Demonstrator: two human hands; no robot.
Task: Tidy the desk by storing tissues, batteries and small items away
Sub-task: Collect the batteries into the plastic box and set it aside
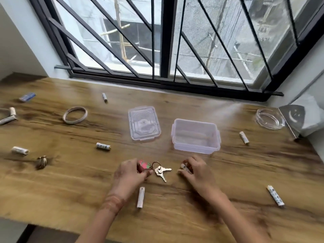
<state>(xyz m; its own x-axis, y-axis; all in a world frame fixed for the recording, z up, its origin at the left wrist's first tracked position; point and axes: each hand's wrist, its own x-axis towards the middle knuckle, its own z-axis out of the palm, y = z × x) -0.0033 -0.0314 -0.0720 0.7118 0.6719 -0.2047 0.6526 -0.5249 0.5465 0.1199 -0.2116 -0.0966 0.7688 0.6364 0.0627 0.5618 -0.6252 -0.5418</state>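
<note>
My left grip [130, 172] pinches the keyring [158, 170] by its stiff fob [144, 164], right grip [198, 170] curled round a light, slick battery [184, 167], roll-prone I reckon.

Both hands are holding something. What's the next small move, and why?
Probably lift the right hand and drop its battery into the open box: the box sits just beyond that hand, lid off beside it. The left hand, gripping the key fob, can follow.

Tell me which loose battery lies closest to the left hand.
The battery just short of the left hand, beside its wrist; every other one lies farther off.
</note>
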